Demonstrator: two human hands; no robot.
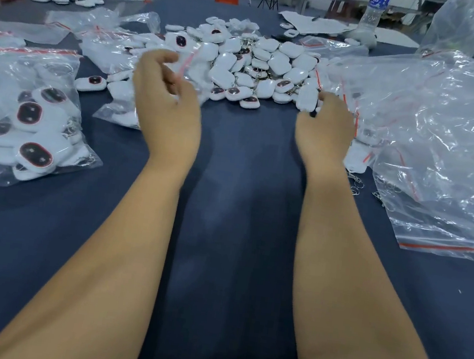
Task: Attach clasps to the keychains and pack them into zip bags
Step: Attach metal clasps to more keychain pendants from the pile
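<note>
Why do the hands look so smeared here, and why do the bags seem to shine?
Head view: the left hand and right hand are motion-blurred, so their grip is unclear; the keychain pile is sharper; overhead light glares on the clear zip bags; the wide lens stretches the forearms and bends the table edges.

White keychains (253, 70) heaped mid-table

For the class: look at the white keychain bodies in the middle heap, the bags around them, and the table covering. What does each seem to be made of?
Keychain bodies: likely glossy moulded plastic; smooth rounded shells catching light, some with dark inset faces.
Bags: thin clear plastic film; it crinkles, glints, and shows a red zip strip.
Table covering: probably matte dark blue fabric; no shine, soft look.
</note>
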